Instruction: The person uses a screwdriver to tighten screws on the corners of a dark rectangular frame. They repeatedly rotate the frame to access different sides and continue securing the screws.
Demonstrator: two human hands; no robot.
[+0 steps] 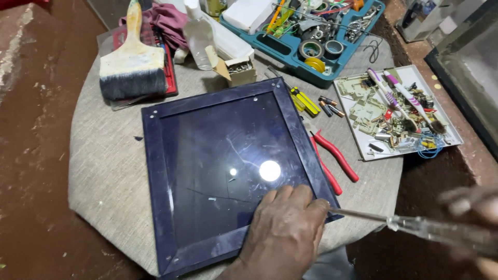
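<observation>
The left hand (282, 233) lies nearest, palm down with no grip, pressing the near corner of a dark square framed panel (228, 166) to steady it flat on the cloth-covered round tabletop (104, 171). The blurred right hand (474, 223) grips a clear-handled screwdriver (415, 228), its tip at the frame's right edge. Red pliers (334, 161) lie just beside the panel.

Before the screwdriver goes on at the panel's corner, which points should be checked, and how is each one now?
1. Left hand steadies the dark glass panel: ok, it rests on the near edge.
2. Right hand grips the screwdriver: ok, though blurred.
3. Tip seated at the corner: cannot tell, the left hand hides it.
4. Glass sound: not ok, a crack line crosses it.
5. Red-handled pliers clear of the panel: cannot tell.
</observation>
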